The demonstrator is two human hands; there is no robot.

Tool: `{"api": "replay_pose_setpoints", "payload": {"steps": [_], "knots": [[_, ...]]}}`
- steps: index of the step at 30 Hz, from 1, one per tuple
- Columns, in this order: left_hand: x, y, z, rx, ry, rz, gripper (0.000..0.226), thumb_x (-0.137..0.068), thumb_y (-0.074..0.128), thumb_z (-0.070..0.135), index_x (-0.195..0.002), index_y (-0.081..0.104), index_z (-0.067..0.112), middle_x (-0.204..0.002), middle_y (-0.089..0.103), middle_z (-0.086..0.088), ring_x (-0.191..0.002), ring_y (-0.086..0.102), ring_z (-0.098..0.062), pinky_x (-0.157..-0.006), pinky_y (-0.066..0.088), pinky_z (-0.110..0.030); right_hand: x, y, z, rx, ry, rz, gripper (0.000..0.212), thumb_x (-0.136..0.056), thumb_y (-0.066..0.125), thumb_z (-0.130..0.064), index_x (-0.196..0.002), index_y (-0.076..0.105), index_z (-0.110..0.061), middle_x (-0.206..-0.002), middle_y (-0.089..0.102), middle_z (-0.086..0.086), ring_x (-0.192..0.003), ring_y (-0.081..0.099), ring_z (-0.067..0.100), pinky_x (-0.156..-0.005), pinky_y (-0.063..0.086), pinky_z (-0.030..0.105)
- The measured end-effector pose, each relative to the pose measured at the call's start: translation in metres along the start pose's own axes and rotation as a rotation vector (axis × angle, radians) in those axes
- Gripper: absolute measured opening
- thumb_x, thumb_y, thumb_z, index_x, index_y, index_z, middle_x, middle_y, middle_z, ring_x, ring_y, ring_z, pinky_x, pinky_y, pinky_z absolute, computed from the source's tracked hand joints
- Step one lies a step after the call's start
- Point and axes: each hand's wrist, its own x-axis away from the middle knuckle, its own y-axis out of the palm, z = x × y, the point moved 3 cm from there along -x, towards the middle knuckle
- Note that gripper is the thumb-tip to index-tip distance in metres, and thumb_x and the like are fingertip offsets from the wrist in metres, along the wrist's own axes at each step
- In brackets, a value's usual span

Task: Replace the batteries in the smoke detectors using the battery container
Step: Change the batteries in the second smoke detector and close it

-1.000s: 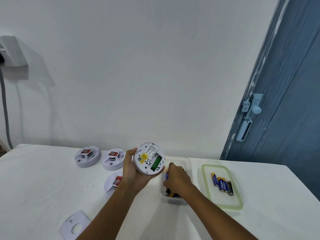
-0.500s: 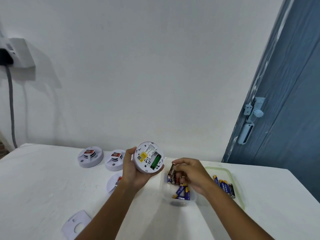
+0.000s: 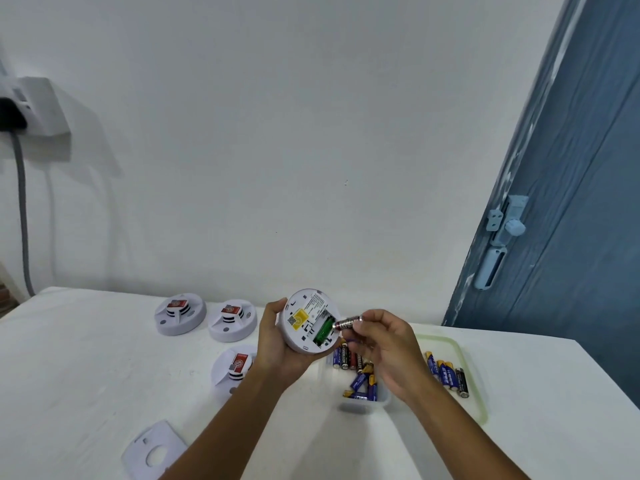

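Left hand (image 3: 277, 344) grips smoke detector (image 3: 309, 321) above table (image 3: 69, 358), back up, green bay exposed; right hand (image 3: 384, 344) pinches battery (image 3: 347, 322) at bay edge; battery container (image 3: 362, 382) beneath right hand, partly hidden; lid (image 3: 460, 375) with batteries right; three detectors (image 3: 180, 313) left.

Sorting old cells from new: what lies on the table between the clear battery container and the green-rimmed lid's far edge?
In the head view, a row of batteries lies on the lid, right of the container; the right hand hangs partly over that stretch.
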Motion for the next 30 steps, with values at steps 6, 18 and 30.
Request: {"api": "replay_pose_setpoints", "payload": {"steps": [6,18,30], "knots": [[-0.003,0.003,-0.003,-0.002,-0.02,-0.03,0.047,-0.083,0.049,0.04,-0.109,0.066,0.005,-0.11,0.065,-0.023,-0.108,0.053,-0.039,-0.101,0.035,-0.055,0.004,0.015,0.003,0.41,-0.335,0.005,0.017,-0.078,0.069,0.01,-0.081,0.057,-0.002,-0.095,0.073,0.008,-0.084,0.072,0.026,-0.075,0.059,0.039],[0.0,0.003,-0.003,-0.071,-0.024,-0.009,0.05,-0.081,0.049,0.042,-0.111,0.065,0.006,-0.105,0.066,-0.022,-0.097,0.057,-0.036,-0.084,0.043,-0.046,0.002,0.019,0.006,0.045,0.046,0.103,0.013,-0.092,0.058,-0.002,-0.104,0.062,-0.005,-0.077,0.067,0.018,-0.066,0.069,0.027,-0.058,0.059,0.033],[-0.001,0.005,-0.005,-0.121,-0.024,-0.024,0.048,-0.084,0.046,0.04,-0.114,0.062,0.006,-0.101,0.064,-0.02,-0.096,0.054,-0.034,-0.082,0.042,-0.046,0.006,0.027,0.004,0.569,-0.214,0.091,0.014,-0.079,0.076,-0.006,-0.078,0.063,-0.001,-0.063,0.065,0.022,-0.043,0.059,0.019,-0.052,0.056,0.037]]}}
